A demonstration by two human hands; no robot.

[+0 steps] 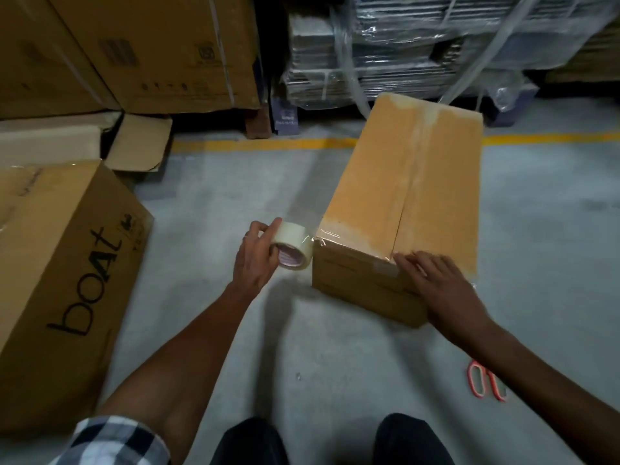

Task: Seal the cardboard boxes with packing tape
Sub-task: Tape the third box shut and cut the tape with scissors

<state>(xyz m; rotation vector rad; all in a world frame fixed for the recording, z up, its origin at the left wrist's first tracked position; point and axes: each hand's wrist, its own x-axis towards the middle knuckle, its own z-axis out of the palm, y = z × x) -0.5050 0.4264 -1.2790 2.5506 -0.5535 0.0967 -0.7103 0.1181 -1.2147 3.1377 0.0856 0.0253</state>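
Note:
A brown cardboard box (412, 182) stands on the concrete floor in front of me, its top flaps closed with clear tape along the centre seam. My left hand (256, 258) grips a roll of clear packing tape (292, 245) just left of the box's near left corner. A strip of tape runs from the roll along the box's near top edge. My right hand (439, 283) lies with straight fingers on the near edge of the box, pressing the tape down at the seam.
A large box printed "boat" (57, 263) sits at the left. Red-handled scissors (486, 384) lie on the floor at the right, partly behind my right forearm. Stacked cartons (151, 52) and wrapped flat cardboard (419, 45) line the back. A yellow floor line (268, 144) runs behind the box.

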